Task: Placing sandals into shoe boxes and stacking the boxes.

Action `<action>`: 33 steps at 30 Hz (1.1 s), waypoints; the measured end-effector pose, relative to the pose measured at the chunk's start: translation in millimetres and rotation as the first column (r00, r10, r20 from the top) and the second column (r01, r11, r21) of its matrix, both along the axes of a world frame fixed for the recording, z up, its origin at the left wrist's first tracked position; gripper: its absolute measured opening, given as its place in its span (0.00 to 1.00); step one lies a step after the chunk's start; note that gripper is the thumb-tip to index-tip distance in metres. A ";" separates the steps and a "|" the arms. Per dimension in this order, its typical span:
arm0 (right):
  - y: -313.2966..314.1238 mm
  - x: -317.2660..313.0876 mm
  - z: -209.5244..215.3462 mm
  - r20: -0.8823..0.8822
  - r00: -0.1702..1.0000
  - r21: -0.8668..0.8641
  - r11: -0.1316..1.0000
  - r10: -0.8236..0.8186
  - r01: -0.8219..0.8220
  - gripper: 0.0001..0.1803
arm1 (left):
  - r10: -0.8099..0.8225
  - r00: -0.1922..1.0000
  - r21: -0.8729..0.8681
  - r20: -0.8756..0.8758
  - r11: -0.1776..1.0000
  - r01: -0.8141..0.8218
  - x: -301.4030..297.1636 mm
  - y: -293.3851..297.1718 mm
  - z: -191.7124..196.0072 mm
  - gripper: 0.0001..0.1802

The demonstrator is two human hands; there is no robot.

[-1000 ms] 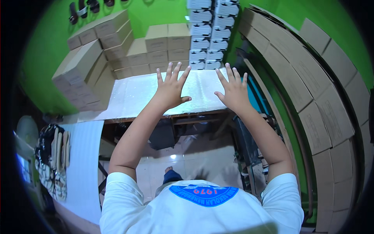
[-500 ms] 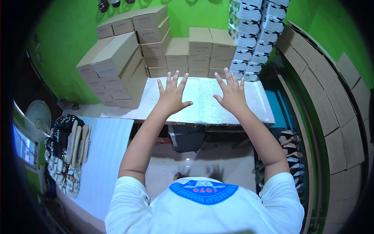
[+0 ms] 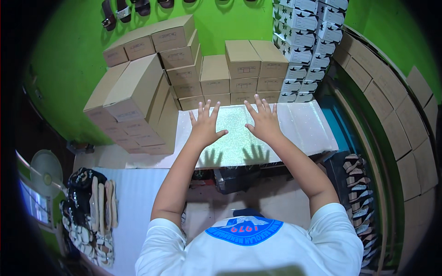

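My left hand (image 3: 206, 124) and my right hand (image 3: 262, 119) are held out with fingers spread, palms down, above a glittery white sheet (image 3: 239, 133) that lies on a low table. Neither hand holds anything. Their shadows fall on the sheet nearer to me, so both hands hover over it. The nearest things beyond the fingertips are stacked brown cardboard boxes (image 3: 230, 73).
More brown boxes (image 3: 133, 101) are piled at the left of the table. White boxes with star prints (image 3: 304, 41) stand stacked at the back right. Flat cardboard (image 3: 391, 119) lines the right wall. Sandals lie at lower left (image 3: 92, 207) and right (image 3: 359, 193). A fan (image 3: 45, 168) stands at the left.
The view has swung so the table sits lower and more central. Both hands stay spread over the sheet, now lifted enough to cast separate shadows.
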State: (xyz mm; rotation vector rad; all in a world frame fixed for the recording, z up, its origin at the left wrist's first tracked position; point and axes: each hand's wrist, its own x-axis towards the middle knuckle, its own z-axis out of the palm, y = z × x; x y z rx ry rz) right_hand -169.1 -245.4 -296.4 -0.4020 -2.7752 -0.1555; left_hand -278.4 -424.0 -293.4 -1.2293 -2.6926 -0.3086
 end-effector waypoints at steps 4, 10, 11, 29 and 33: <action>28.2 -29.7 -11.8 0.008 0.999 -0.003 0.999 -0.033 0.033 0.43 | -0.028 0.999 0.039 0.016 0.999 0.028 -36.0 33.6 -15.7 0.50; 83.6 -77.3 -15.4 0.019 0.997 -0.034 0.997 -0.073 0.073 0.44 | -0.033 0.999 0.048 0.004 0.998 0.033 -82.0 92.2 -13.7 0.46; 94.6 -86.8 -13.9 0.014 0.997 -0.031 0.997 -0.074 0.075 0.44 | -0.050 0.999 0.064 -0.007 0.997 0.050 -91.7 104.3 -12.3 0.46; 180.1 -172.6 11.8 -0.125 0.992 0.035 0.999 0.014 -0.009 0.37 | 0.109 0.994 0.155 0.001 0.982 -0.108 -165.9 211.7 1.3 0.40; 161.3 -149.6 14.4 -0.146 0.987 -0.020 0.998 0.060 -0.064 0.33 | 0.133 0.991 0.230 0.014 0.964 -0.133 -144.2 186.9 -0.3 0.34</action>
